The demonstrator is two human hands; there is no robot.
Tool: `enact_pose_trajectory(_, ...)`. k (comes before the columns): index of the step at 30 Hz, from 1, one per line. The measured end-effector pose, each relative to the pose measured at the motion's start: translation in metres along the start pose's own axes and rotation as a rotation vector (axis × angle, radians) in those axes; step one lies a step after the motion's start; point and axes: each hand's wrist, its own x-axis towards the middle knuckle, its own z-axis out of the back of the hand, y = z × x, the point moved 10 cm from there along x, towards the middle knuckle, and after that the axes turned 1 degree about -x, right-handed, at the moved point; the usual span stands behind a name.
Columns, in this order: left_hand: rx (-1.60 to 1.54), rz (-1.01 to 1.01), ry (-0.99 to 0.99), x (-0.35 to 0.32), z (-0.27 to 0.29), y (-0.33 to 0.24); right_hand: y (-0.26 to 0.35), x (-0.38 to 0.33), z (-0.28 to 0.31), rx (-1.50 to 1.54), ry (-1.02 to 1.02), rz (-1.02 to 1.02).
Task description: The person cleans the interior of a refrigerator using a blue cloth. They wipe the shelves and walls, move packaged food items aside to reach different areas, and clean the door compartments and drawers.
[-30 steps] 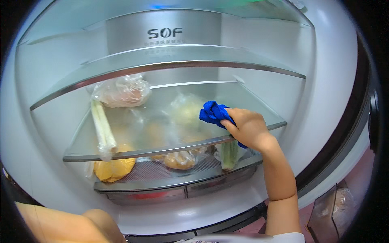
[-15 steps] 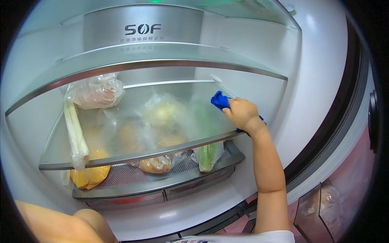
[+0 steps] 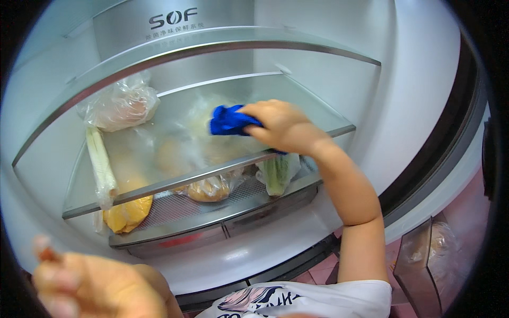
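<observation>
The blue cloth lies bunched on the middle glass shelf of an open fridge, right of the shelf's centre and touching the glass. The right hand presses down on it from the right, fingers closed over the cloth's near end so that only the left part of the fabric shows past the fingertips. The right forearm runs down from the hand, crossing the front edge of the shelf toward the lower edge of the view, where a white printed shirt shows.

On the same shelf, at its back left, sits a clear bag with something pale and reddish inside. A long pale green stalk in plastic wrap hangs from there down over the shelf's left front. Below the glass, on a mesh-lined tray, lie a yellow bag at the left, a brownish bagged lump in the middle and a green leafy bundle at the right, just under the right wrist.

The left hand is raised at the lower left, blurred and well apart from the shelf; its fingers look loosely curled and whether it holds anything I cannot tell
</observation>
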Motion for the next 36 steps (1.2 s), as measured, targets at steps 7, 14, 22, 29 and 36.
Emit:
enact_pose_trajectory(7,-0.073,0.369,0.476,-0.055,-0.120,0.031,-0.147,-0.044,0.031,-0.369,0.048,-0.548)
enact_pose_trajectory(14,-0.063,0.208,0.691,-0.081,-0.202,0.011,-0.116,-0.013,0.004,-0.397,0.141,-0.437)
enact_pose_trajectory(22,-0.032,0.453,0.888,-0.108,-0.217,0.034,0.017,0.003,-0.004,0.021,-0.004,0.004)
enact_pose_trajectory(29,0.096,0.265,0.960,-0.119,-0.228,0.024,-0.093,-0.007,0.013,-0.242,0.129,-0.376)
enact_pose_trajectory(36,0.094,0.222,0.977,-0.115,-0.228,0.018,-0.180,-0.016,0.023,-0.525,0.163,-0.699)
